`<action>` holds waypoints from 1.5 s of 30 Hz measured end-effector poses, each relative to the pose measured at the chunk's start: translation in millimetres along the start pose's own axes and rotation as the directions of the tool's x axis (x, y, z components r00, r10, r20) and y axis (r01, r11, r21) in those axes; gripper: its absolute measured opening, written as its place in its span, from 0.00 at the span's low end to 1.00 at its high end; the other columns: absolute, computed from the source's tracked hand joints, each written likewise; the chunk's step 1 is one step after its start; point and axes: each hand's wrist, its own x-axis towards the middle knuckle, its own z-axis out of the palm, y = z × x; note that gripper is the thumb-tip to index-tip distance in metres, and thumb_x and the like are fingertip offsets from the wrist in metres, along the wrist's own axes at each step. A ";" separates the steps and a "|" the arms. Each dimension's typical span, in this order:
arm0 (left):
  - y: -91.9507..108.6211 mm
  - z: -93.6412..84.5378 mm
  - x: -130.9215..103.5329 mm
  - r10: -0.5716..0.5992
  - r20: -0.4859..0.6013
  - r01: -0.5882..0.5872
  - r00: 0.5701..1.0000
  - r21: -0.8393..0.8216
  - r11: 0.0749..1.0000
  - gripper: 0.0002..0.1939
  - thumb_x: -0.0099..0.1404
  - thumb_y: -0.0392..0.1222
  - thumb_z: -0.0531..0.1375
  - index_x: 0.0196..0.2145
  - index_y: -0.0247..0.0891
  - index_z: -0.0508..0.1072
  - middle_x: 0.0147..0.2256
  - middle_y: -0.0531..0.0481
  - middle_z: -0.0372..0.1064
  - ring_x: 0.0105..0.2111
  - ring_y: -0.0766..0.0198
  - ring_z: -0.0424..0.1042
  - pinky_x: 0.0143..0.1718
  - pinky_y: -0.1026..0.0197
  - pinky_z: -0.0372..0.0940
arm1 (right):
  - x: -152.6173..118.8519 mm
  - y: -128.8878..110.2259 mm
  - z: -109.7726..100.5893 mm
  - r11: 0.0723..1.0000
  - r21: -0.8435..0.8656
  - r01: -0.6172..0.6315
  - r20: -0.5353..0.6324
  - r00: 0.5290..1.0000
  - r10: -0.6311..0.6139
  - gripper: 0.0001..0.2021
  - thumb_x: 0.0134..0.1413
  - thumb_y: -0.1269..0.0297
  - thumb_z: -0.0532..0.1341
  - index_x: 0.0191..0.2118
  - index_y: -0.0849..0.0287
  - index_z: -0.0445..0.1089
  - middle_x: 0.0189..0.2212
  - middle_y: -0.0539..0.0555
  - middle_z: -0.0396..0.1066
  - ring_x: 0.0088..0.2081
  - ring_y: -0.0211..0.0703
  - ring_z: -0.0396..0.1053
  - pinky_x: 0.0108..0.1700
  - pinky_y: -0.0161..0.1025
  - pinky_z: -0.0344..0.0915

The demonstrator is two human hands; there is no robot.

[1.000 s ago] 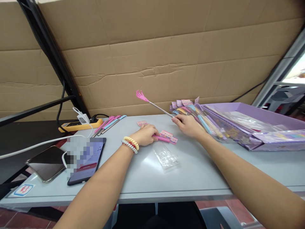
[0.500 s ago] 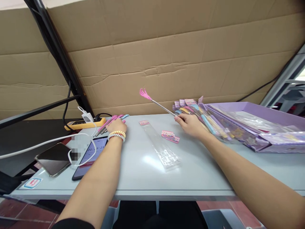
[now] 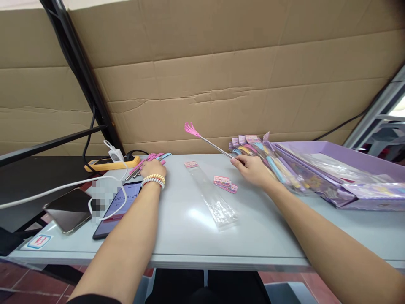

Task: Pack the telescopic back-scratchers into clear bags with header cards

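My right hand (image 3: 249, 169) is closed around the handle end of a back scratcher (image 3: 215, 146). Its silver rod slants up to the left and ends in a pink hand-shaped head. On the left, my left hand (image 3: 153, 169) rests at a small pile of back scratchers (image 3: 137, 166) with pink and blue parts; its fingers are mostly hidden from me. Between both hands a clear plastic bag (image 3: 210, 196) with a pink header lies flat. Several small pink printed cards (image 3: 225, 184) lie just right of it.
Bagged back scratchers (image 3: 274, 162) are heaped at the right beside a purple box (image 3: 332, 147) holding clear plastic bags. At the left are a phone with a running timer (image 3: 109, 217), a dark phone (image 3: 68, 211), a yellow power strip (image 3: 110, 163) and white cables. Cardboard (image 3: 202, 76) stands behind.
The back scratcher in my right hand has dipped slightly, its pink head a little lower. My left hand stays at the pile. The view has shifted a little.
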 end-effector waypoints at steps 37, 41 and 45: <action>66.9 -21.9 -98.5 0.669 0.136 0.282 0.731 -0.953 -0.114 0.21 0.62 0.62 0.50 0.25 0.41 0.56 0.16 0.59 0.55 0.17 0.69 0.61 0.23 0.63 0.63 | -16.7 -56.2 -6.0 0.929 0.346 0.131 0.253 0.941 -0.226 0.21 0.59 0.49 0.50 0.26 0.60 0.66 0.17 0.49 0.64 0.19 0.34 0.59 0.24 0.33 0.54; 54.9 -32.0 -97.5 0.810 0.398 0.381 0.430 -0.894 0.237 0.23 0.60 0.65 0.51 0.26 0.41 0.57 0.12 0.63 0.41 0.10 0.74 0.40 0.11 0.69 0.45 | -6.8 -36.9 -4.1 0.820 0.568 -0.071 0.093 0.995 0.022 0.22 0.54 0.42 0.53 0.39 0.59 0.63 0.22 0.49 0.68 0.18 0.35 0.62 0.21 0.33 0.56; 50.9 -31.4 -106.3 0.831 0.492 0.164 0.258 -0.870 0.464 0.22 0.61 0.63 0.51 0.30 0.39 0.65 0.15 0.62 0.42 0.11 0.75 0.41 0.12 0.70 0.40 | 3.6 -20.4 -8.4 0.552 0.827 -0.105 0.002 0.983 0.184 0.27 0.44 0.39 0.61 0.41 0.55 0.58 0.27 0.48 0.69 0.17 0.35 0.64 0.15 0.32 0.54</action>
